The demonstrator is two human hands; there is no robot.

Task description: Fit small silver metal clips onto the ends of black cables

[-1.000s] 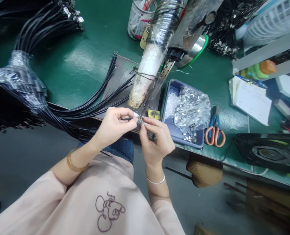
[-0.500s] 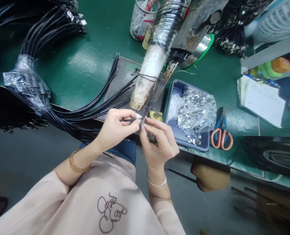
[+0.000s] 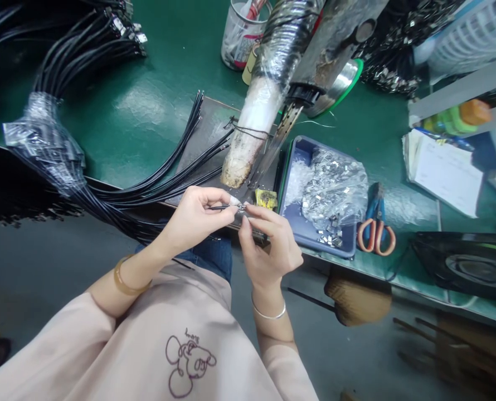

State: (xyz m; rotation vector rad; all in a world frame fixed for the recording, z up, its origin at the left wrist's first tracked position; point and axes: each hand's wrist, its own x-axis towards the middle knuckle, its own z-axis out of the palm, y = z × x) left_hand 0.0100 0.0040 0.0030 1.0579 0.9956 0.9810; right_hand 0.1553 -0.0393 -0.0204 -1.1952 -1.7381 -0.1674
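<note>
My left hand [image 3: 200, 214] pinches a thin black cable [image 3: 218, 208] near its end, between thumb and index finger; a white wrap covers one fingertip. At the cable's tip, the bent fingers of my right hand [image 3: 271, 236] meet the left fingertips, and whatever small piece lies between them is too small to make out. Just beyond the hands are a yellow pad [image 3: 266, 199] with dark smears and the slanting tip of a soldering tool [image 3: 261, 167]. A bundle of black cables [image 3: 147, 192] runs in from the left, some ends resting on a grey board [image 3: 206, 120].
A thick wrapped tube [image 3: 254, 117] slants down over the board. To the right stands a blue tray [image 3: 292, 225] with a bag of small metal connectors [image 3: 334, 186]. Farther right are orange-handled cutters [image 3: 375, 231] and a notepad [image 3: 444, 172]. A solder spool [image 3: 348, 83] sits behind.
My right thumb has shifted slightly down, away from the left fingertips, while its index finger stays near the cable tip. The whole view has moved slightly.
</note>
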